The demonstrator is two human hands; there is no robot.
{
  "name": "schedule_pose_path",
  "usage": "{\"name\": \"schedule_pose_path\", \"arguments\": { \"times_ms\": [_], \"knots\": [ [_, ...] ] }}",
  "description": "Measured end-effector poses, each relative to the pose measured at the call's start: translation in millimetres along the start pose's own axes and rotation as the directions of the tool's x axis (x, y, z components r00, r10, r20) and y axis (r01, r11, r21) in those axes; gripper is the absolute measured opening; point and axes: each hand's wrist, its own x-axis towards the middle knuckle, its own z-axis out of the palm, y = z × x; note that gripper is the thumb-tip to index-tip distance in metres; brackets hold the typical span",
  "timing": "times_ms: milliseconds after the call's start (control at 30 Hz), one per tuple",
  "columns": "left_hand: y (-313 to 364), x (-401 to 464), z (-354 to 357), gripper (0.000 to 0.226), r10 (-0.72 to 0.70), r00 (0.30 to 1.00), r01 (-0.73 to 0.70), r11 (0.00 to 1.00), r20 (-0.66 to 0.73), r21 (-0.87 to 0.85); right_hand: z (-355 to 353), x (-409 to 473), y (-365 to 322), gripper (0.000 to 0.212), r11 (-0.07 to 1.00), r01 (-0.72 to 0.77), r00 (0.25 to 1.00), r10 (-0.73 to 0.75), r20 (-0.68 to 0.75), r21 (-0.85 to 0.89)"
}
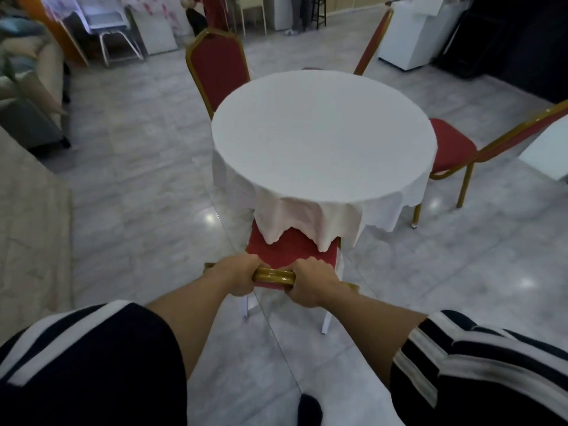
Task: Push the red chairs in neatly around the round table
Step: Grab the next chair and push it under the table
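A round table [322,136] under a white cloth stands in the middle of the room. The nearest red chair [292,250] has its seat partly under the hanging cloth. My left hand [236,276] and my right hand [310,284] both grip the gold top rail of its backrest, a short way apart. A second red chair [218,69] stands close against the table's far left side. A third red chair [373,41] shows only its back edge behind the table. A fourth red chair [451,146] stands at the right, its seat out from the table.
Shiny grey tiled floor [138,167] surrounds the table. A sofa [30,87] and a stone ledge [27,229] lie to the left. White cabinets [408,38] stand at the back right, metal-framed chairs [107,29] at the back left. A person in red [212,10] stands far back.
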Motion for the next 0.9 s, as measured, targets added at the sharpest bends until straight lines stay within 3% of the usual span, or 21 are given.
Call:
{"name": "schedule_pose_path", "arguments": {
  "times_ms": [400, 633, 800, 867, 900],
  "knots": [
    [-41, 60, -62, 0.053, 0.079, 0.977, -0.107, 0.985, 0.199, 0.132, -25, 70, -10, 0.043, 0.998, -0.053, 0.996, 0.056, 0.070, -0.036],
    [-51, 68, -56, 0.076, 0.110, 0.965, -0.151, 0.975, 0.238, 0.161, -18, 68, -15, 0.046, 0.993, -0.118, 0.992, 0.118, 0.031, -0.008],
    [-47, 68, -72, 0.056, 0.175, 0.934, -0.229, 0.962, 0.310, 0.150, -17, 61, -13, 0.038, 0.983, -0.131, 0.991, 0.126, 0.048, 0.129],
    [-40, 68, -85, 0.082, 0.165, 0.917, -0.224, 0.966, 0.362, 0.126, -24, 53, -12, 0.036, 0.978, -0.115, 0.993, 0.111, 0.036, 0.173],
    [-35, 69, -91, 0.097, 0.144, 0.908, -0.210, 0.969, 0.392, 0.131, -30, 49, -10, 0.046, 0.977, -0.121, 0.993, 0.117, 0.034, 0.177]
  ]
}}
